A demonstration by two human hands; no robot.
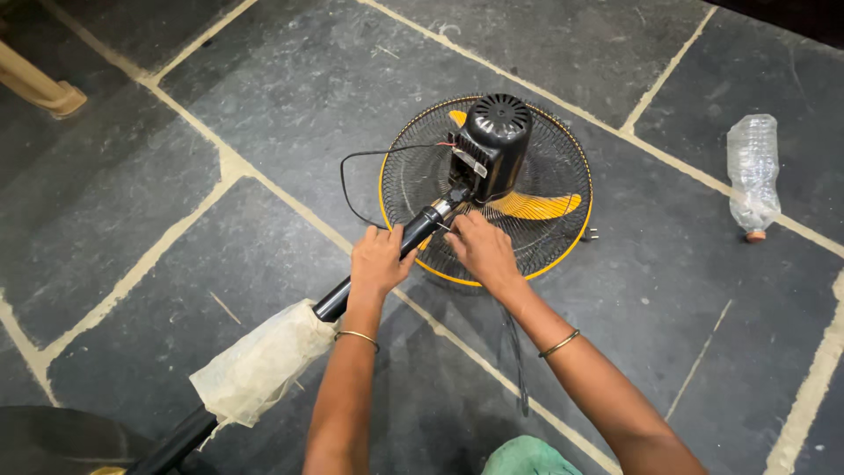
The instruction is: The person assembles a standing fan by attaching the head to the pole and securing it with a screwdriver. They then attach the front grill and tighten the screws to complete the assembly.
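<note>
My left hand is wrapped around the black pole of a standing fan, fingers closed on it just below the neck joint. My right hand rests beside it at the base of the motor housing, fingertips curled onto the joint where pole meets motor; I cannot tell whether they pinch a small part there or only press against it.

The fan lies on the dark stone floor, face down: the round wire guard with its yellow rim sits flat on the slabs, yellow blades showing through the mesh, and the motor housing sticks up toward me. The pole runs from that joint down and to the left, toward the bottom left corner of the view, so the long axis is a diagonal with the head at the upper right. A pale plastic wrap covers part of the pole lower down.

I judge the head to be the heavy end and the pole stiff and smooth, perhaps slippery, so the pole near the joint is the sound place to hold. The guard wires look thin and bendable, and the loose black wire looping off the motor looks easy to snag.

An empty clear bottle lies well apart to the right.
</note>
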